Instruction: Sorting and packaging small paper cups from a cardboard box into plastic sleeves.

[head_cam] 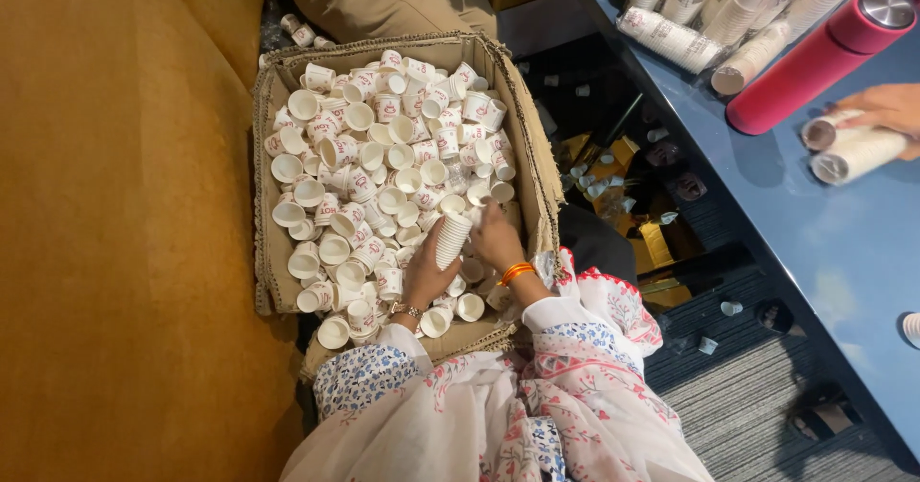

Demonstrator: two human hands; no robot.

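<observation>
Digging through a cardboard box point(271, 80) packed with loose little white paper cups point(369, 171), most with red print on the side, lying every which way. Left hand point(428, 273) wrapped around a short stack of nested cups point(451, 240), gripping it from below and holding it tilted just above the pile near the box's front right corner. Right hand point(496, 238) right beside the top of that stack, fingers curled down into the loose cups; can't really tell whether pinching one or just touching. Orange bangle point(517, 272) on the right wrist, thin watch-like band point(406, 309) on the left. Both arms in white sleeves point(585, 338) with red and blue floral print.

Box sitting against a mustard-yellow sofa point(115, 223), flaps folded out and a bit ragged. Off to the right, a blue table point(815, 223) with several long stacked sleeves of cups point(671, 39) lying along its far edge, plus a red insulated bottle point(815, 60) with a silver cap lying on its side. Another person's hand point(886, 108) at the far right edge, resting on two more cup stacks point(853, 147) on the table. A few stray cups point(730, 308) scattered on the dark floor between box and table.
</observation>
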